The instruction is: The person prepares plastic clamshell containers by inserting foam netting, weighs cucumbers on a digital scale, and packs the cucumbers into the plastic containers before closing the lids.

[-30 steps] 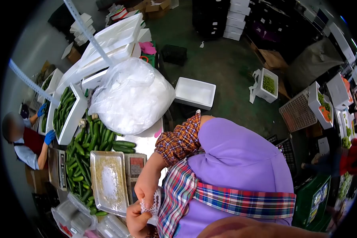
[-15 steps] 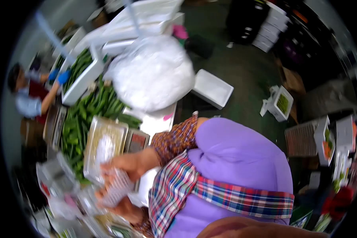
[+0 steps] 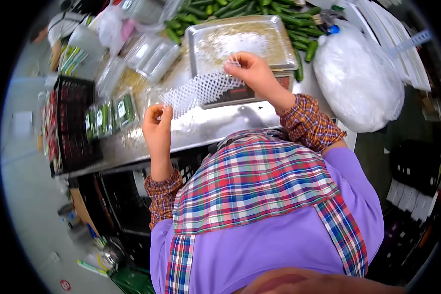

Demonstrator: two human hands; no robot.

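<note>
A white foam net sleeve (image 3: 193, 95) is stretched between my two hands above the steel table (image 3: 215, 122). My left hand (image 3: 158, 126) pinches its lower left end. The upper right end is pinched in my right hand (image 3: 257, 74), in front of a metal tray (image 3: 259, 46). That tray rests on a weighing scale (image 3: 232, 95), partly covered by the net and my right hand. Beyond the tray lies a heap of cucumbers (image 3: 230, 9). To the left of my left hand are clear packs of cucumbers (image 3: 104, 117).
Clear plastic trays (image 3: 153, 55) are stacked at the table's left back. A black crate (image 3: 76, 120) stands at the left end. On the right bulges a big clear bag of white material (image 3: 360, 78), with white foam boxes (image 3: 392, 41) behind it.
My view has turned. My hands, earlier close together around the bunched foam net, are now apart with the net stretched between them.
</note>
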